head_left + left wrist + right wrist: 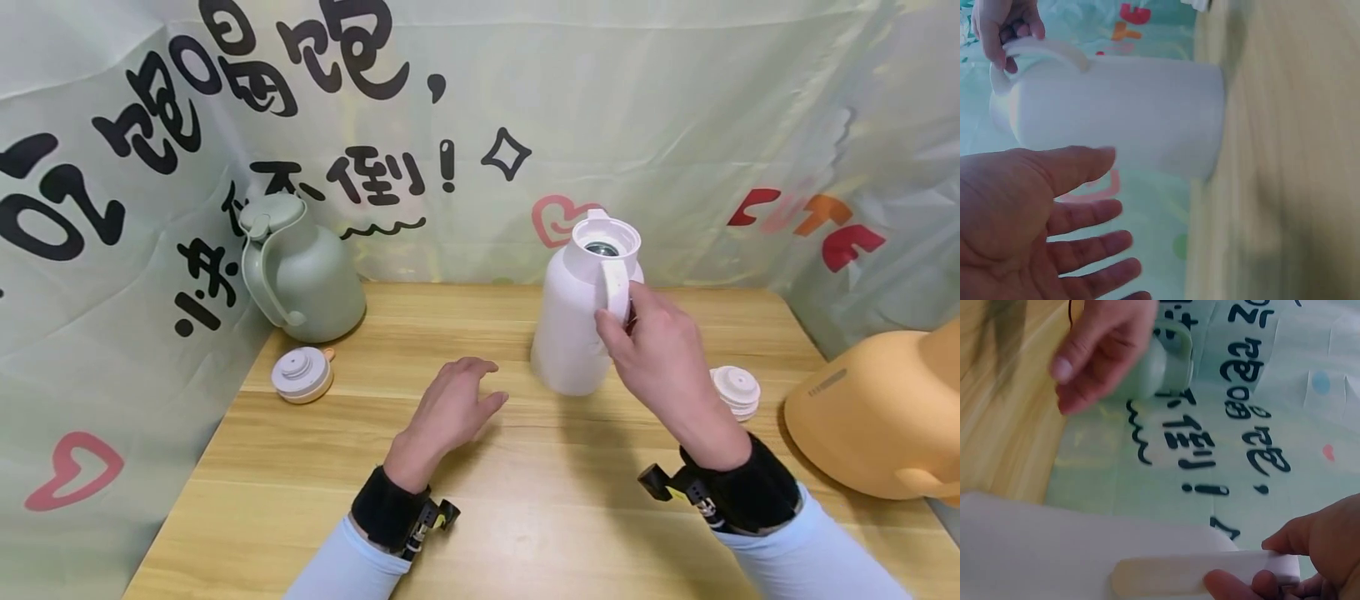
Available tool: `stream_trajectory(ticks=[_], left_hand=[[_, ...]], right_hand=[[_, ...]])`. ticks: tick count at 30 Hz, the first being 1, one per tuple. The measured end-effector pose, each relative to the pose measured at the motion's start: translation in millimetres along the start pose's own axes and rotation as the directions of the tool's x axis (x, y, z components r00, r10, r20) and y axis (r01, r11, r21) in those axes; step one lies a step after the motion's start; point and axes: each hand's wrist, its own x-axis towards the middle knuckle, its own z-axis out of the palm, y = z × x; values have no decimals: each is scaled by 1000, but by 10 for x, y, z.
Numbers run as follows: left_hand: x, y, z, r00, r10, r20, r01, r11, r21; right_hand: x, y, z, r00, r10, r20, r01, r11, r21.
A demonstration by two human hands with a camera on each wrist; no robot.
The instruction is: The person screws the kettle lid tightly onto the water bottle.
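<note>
A white thermos jug [573, 325] stands upright, its top uncovered so the round mouth shows; whether its base touches the table I cannot tell. My right hand [660, 358] grips the jug's handle [616, 287], fingers curled round it, as the right wrist view also shows. To the jug's left, my left hand [450, 404] is held above the table with nothing in it. Its fingers [1088, 215] are extended and spread, apart from the jug in the left wrist view. Beside my right wrist lies a white stopper [737, 390], partly hidden by the arm.
A pale green jug [318, 275] with its lid on stands at the back left of the wooden table [510, 517]. In front of it lies a white stopper with an orange loop [302, 373]. An orange jug [862, 408] is at the right edge. Printed cloth [637, 108] hangs behind.
</note>
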Motion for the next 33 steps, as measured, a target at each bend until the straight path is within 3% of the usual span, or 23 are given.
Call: stream_trajectory(ticks=[5,11,15,18,21,24,28,30,33], left_hand=[[22,152,-115,990,26,-137,-34,998,-59],[94,361,-262,971,23,-237,-81,969,-235],[129,475,-316,964,-2,-264,-105,915,-389],[148,536,-337,959,-27,-282,-117,869,-481],[161,576,-351,956,-44,-289,-129,823,-554],[174,610,-356,963,-39,-267,-145,759,-635],[187,643,-345,975,-4,-222,-159,685,-711],[186,656,-340,977,12,-214,-166,673,-721],[186,672,-329,972,17,-233,-182,677,-713]], right_hand=[[2,-158,131,1000,-19,-5,19,999,42],[5,-318,292,999,-53,-5,53,996,76],[7,-406,375,997,-72,23,69,991,119],[4,-454,393,993,-70,93,50,978,203],[-22,-465,381,982,-59,181,-2,947,323],[-73,-423,358,973,-65,222,-36,905,423],[-151,-318,340,981,-106,163,16,881,473],[-183,-253,336,985,-130,109,67,887,457],[-219,-146,334,987,-151,47,119,907,403]])
